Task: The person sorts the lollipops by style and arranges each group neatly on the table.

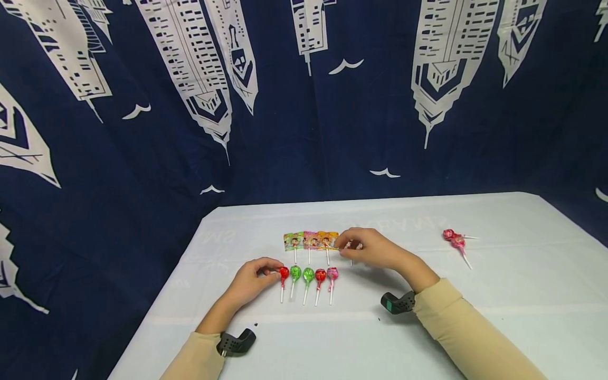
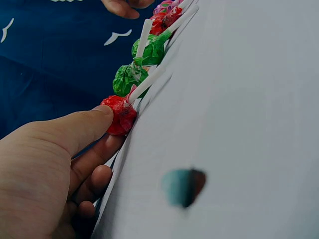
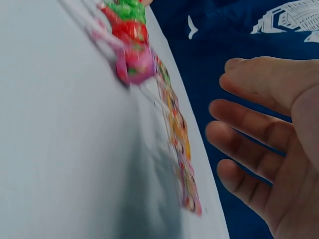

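My left hand pinches the head of a red lollipop between thumb and forefinger. That lollipop lies at the left end of a front row, stick toward me. Beside it come two green lollipops, another red lollipop and a pink lollipop. Behind runs a row of flat-wrapped lollipops: a green one, a pink one and an orange one. My right hand, its fingers loosely spread and holding nothing, hovers by that row's right end, partly hiding one more lollipop.
Two pinkish-red lollipops lie together at the right on the white table. A dark blue cloth with white buildings hangs behind the table. A small dark speck shows near the left wrist.
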Demonstrator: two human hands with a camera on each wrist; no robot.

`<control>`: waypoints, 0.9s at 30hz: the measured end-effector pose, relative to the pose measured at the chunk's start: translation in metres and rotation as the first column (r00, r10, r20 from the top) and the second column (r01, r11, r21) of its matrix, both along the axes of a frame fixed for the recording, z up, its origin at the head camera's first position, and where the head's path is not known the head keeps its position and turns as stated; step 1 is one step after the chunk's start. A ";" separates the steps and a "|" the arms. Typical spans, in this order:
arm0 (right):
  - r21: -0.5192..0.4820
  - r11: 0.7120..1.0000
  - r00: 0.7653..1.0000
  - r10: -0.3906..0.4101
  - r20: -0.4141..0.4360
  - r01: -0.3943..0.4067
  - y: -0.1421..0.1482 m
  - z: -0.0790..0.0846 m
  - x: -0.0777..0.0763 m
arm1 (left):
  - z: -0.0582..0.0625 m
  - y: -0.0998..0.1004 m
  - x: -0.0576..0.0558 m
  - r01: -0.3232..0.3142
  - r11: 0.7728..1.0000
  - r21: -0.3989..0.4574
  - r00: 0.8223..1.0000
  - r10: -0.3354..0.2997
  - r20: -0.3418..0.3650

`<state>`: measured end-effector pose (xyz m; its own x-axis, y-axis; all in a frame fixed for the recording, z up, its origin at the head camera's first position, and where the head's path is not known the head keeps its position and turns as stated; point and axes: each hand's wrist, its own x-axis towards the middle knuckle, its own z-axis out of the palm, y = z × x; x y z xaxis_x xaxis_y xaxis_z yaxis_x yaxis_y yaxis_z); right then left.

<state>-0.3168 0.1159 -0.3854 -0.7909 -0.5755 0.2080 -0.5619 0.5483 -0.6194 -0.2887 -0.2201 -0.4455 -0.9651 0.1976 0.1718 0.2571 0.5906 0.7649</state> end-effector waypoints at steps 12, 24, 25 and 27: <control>-0.035 0.985 0.971 -0.170 -0.169 0.167 0.056 -0.003 0.000 | -0.001 0.000 0.000 -0.003 1.000 0.000 1.000 0.003 -0.002; -0.064 0.931 0.910 -0.365 -0.197 0.360 0.103 -0.007 -0.003 | 0.004 0.001 0.003 -0.005 1.000 0.004 1.000 0.005 0.011; -0.066 0.925 0.904 -0.379 -0.198 0.373 0.107 -0.007 -0.004 | 0.004 0.001 0.002 -0.004 1.000 0.004 1.000 0.004 0.011; -0.063 0.916 0.894 -0.401 -0.200 0.397 0.113 -0.006 -0.005 | 0.004 0.001 0.002 -0.002 1.000 0.007 1.000 0.002 0.008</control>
